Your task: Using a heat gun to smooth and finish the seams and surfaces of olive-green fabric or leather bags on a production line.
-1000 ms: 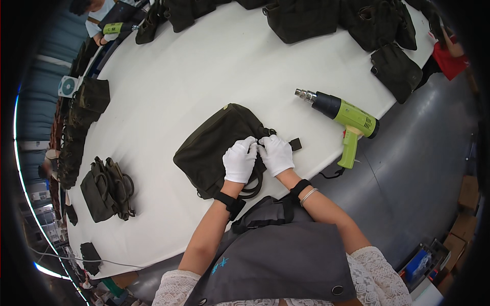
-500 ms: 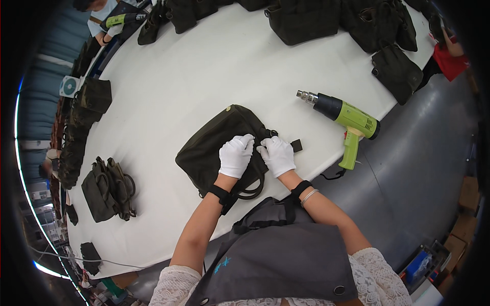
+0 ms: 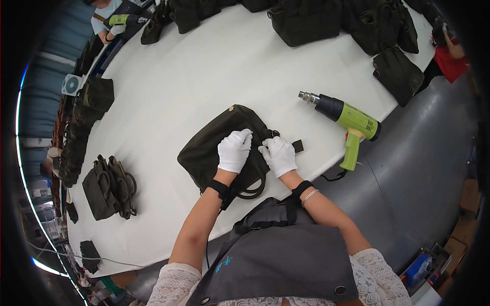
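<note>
A dark olive bag [image 3: 204, 153] lies flat on the white table [image 3: 194, 66], its handles toward me. My left hand [image 3: 234, 152], in a white glove, rests over the middle-right of the bag with fingertips pinched together; what they hold is too small to make out. My right hand [image 3: 278, 156], also gloved, has its fingers curled at the bag's right edge, beside a metal ring and a short tab [image 3: 298, 146]; what is in its fingers is hidden. A green and black heat gun [image 3: 352, 117] lies to the right of my hands.
Several folded bags [image 3: 107, 188] lie at the left, with more along the far left edge [image 3: 94, 97] and back [image 3: 301, 23]. A co-worker [image 3: 104, 20] at top left holds another heat gun. Another person in red [image 3: 449, 64] is at top right. Boxes [image 3: 467, 199] stand right, below table height.
My left hand has moved a little up and left over the bag, slightly away from my right hand, which stays at the right edge. The co-worker's heat gun has shifted.
</note>
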A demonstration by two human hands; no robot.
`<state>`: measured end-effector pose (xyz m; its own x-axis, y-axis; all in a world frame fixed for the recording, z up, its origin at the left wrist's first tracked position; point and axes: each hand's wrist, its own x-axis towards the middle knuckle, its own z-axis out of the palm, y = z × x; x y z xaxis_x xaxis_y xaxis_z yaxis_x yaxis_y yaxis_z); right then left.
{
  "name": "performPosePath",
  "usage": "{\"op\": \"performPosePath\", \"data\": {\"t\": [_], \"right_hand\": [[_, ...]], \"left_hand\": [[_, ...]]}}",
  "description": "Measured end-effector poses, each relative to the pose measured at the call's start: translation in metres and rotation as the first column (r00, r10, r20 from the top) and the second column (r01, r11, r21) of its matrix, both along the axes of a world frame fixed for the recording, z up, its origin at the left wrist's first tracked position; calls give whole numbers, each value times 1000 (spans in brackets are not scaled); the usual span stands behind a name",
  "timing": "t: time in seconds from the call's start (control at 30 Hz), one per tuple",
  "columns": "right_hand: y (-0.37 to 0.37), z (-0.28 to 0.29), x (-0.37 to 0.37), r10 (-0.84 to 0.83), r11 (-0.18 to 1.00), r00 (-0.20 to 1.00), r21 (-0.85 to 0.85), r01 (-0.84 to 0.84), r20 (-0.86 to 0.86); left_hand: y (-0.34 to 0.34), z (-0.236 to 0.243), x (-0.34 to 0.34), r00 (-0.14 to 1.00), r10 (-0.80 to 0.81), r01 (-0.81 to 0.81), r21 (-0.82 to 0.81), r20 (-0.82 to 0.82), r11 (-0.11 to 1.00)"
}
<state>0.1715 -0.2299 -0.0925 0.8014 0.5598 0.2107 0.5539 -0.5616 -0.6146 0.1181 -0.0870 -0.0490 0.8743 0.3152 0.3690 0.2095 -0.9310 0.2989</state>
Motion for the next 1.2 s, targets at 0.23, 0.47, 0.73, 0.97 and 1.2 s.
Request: {"op": "performPosePath", "data": {"t": [0.23, 0.47, 0.73, 0.97, 1.2], "right_hand": [[0, -1, 0, 9, 1000, 1000, -6, -9, 23], [-1, -3, 1, 5, 1000, 1000, 10, -5, 5], [-1, -3, 0, 12, 1000, 1000, 3, -12, 3], [-1, -8, -1, 13, 1000, 999, 24, -14, 34], [-3, -2, 1, 29, 998, 999, 49, -30, 28]], "left_hand": [[9, 4, 7, 997, 72, -72, -3, 38, 997], [8, 6, 6, 997, -20, 21, 17, -70, 1000], [1, 4, 1, 980, 16, -28, -57, -200, 998], [9, 11, 11, 993, 24, -38, -117, -118, 992], [-6, 12, 1, 978, 52, -66, -65, -201, 996]]}}
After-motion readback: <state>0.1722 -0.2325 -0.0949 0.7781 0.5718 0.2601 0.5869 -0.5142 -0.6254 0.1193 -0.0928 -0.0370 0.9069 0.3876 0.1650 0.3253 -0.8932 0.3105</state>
